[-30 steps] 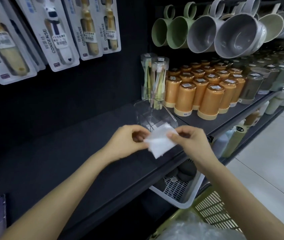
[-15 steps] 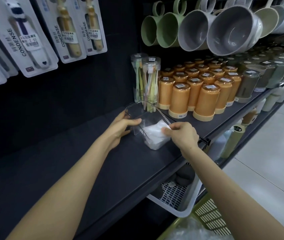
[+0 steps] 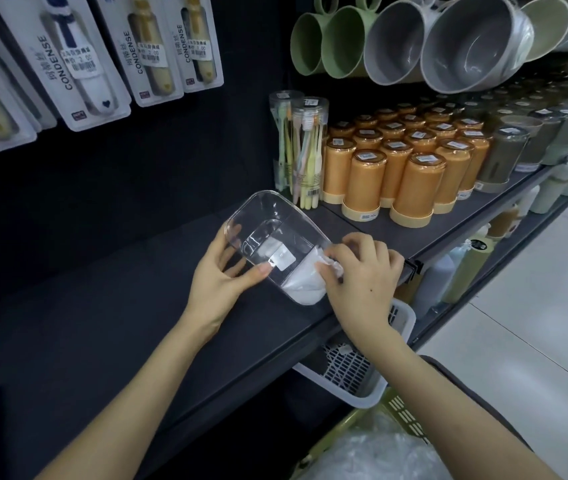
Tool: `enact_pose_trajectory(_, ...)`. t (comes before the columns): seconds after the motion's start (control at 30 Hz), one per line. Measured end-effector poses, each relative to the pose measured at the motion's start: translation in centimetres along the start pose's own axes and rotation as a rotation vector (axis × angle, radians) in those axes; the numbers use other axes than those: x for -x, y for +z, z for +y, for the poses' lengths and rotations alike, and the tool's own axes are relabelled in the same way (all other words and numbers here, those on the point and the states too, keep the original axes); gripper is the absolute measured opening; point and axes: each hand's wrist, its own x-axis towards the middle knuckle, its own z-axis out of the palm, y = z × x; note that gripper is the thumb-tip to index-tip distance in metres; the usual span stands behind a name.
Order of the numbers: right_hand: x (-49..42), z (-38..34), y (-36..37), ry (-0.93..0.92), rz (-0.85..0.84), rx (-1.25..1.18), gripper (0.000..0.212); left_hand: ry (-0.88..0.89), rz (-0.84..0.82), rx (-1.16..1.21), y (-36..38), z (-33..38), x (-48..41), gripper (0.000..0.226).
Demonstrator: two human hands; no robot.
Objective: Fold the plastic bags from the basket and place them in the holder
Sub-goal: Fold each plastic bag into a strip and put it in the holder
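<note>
The dark shelf carries toothbrush tubes, orange canisters, grey canisters and a tipped clear holder.

The white hanging card packs each had the word "CONDENSE" printed up the side in dark letters. White price stickers on the packs showed "2.00" above a bar code. The small stickers on top of the orange plastic cups were too tiny to read.

Bare dark shelf lies open left and near of the clear holder. Toothbrush tubes and orange canisters crowd its far right; mugs hang above them.
</note>
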Motion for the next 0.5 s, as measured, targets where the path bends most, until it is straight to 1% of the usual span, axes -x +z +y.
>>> enact_pose_trajectory(0.13,1.4,-0.6,-0.9,-0.127,0.088,-0.063,0.009,0.026,0.011,-0.072,-0.5,0.6,2.2,0.098)
enact_pose_trajectory(0.27,2.3,-0.8,-1.6,-0.154,0.12,-0.133,0.02,0.046,0.027,-0.103,-0.7,1.0,3.8,0.101)
enact_pose_trajectory(0.33,2.5,-1.0,-2.1,-0.171,0.122,-0.147,0.025,0.046,0.029,-0.104,-0.7,1.0,4.4,0.102)
enact_pose_trajectory(0.4,2.5,-1.2,-2.5,-0.197,0.112,-0.134,0.02,0.045,0.026,-0.105,-0.7,1.1,4.8,0.102)
enact_pose_trajectory(0.5,2.5,-1.0,-3.0,-0.185,0.038,-0.084,0.012,0.047,0.025,-0.122,-0.8,1.1,5.1,0.101)
